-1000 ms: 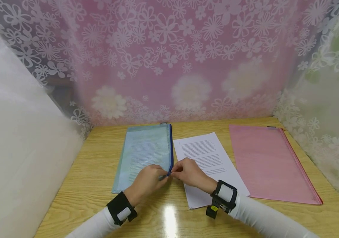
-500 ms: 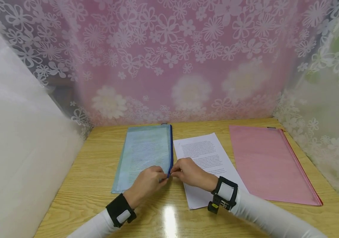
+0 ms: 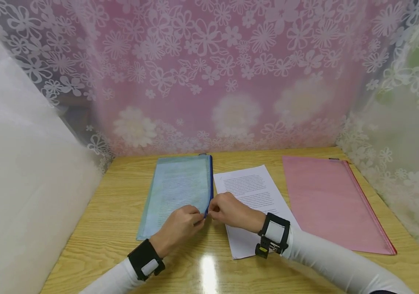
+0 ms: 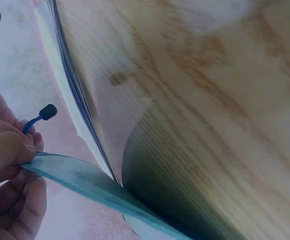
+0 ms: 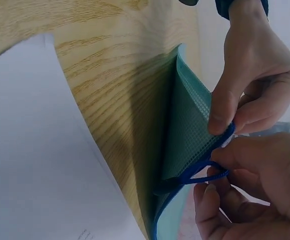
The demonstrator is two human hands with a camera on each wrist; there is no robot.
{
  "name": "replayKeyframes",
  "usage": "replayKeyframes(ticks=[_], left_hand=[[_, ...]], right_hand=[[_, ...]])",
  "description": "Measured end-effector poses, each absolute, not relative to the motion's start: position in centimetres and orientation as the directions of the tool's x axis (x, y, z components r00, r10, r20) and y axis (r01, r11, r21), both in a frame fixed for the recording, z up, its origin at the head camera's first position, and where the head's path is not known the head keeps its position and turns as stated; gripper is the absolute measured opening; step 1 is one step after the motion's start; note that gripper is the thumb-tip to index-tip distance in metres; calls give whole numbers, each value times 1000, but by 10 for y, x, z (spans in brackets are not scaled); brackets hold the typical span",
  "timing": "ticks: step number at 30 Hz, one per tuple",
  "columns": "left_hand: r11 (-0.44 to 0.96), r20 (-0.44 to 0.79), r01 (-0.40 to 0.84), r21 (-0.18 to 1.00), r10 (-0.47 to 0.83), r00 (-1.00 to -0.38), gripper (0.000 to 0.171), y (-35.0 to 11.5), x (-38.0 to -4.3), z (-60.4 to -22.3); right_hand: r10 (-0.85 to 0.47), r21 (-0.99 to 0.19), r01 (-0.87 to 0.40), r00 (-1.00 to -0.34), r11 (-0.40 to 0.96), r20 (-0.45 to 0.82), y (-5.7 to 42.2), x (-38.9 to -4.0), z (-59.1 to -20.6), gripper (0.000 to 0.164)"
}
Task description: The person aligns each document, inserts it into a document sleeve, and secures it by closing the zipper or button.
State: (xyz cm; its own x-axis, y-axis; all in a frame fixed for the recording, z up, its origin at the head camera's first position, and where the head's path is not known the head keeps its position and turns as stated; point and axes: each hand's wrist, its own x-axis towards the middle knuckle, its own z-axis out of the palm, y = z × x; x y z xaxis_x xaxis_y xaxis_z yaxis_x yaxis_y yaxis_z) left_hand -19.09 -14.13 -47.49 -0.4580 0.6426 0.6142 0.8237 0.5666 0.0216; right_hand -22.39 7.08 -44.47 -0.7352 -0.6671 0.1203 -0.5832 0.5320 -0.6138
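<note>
A blue-green mesh zipper pouch (image 3: 183,179) with printed paper inside lies at the left of the table, its dark blue zipper edge to the right. My left hand (image 3: 180,226) pinches the pouch's near right corner and lifts it off the table. Beside it, my right hand (image 3: 233,210) pinches the blue cord loop (image 5: 204,176) of the zipper pull, clearest in the right wrist view. The pull's dark cord end (image 4: 48,111) pokes out past the fingers in the left wrist view. The slider itself is hard to make out.
Printed sheets (image 3: 249,183) lie right of the pouch, partly under my right forearm. Farther right is a pink zipper pouch (image 3: 334,204). A pink floral curtain (image 3: 209,81) hangs behind the wooden table (image 3: 114,204), with pale sheeting at both sides.
My right hand has shifted slightly away from me along the zipper edge, keeping its pinch. The left hand still holds the corner, with only a small shift.
</note>
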Motion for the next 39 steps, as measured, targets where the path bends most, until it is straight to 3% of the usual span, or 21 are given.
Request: replayKeyframes(ticks=[11,32,39], left_hand=[[569,623,820,57,622,-475,14,-144,-190,-481],[519,667,854,26,628,-402,19,-147,-182,-477],[524,669,851,26,624,-404,18,-147,-180,-475]], right_hand=[[-680,-564,-614,-723,553,120,71,-234,-448,14],[-641,-474,-628,-751,617,161,86,-284,-464,16],[-641,-470,-626,-752,622,153,84,-297,-463,21]])
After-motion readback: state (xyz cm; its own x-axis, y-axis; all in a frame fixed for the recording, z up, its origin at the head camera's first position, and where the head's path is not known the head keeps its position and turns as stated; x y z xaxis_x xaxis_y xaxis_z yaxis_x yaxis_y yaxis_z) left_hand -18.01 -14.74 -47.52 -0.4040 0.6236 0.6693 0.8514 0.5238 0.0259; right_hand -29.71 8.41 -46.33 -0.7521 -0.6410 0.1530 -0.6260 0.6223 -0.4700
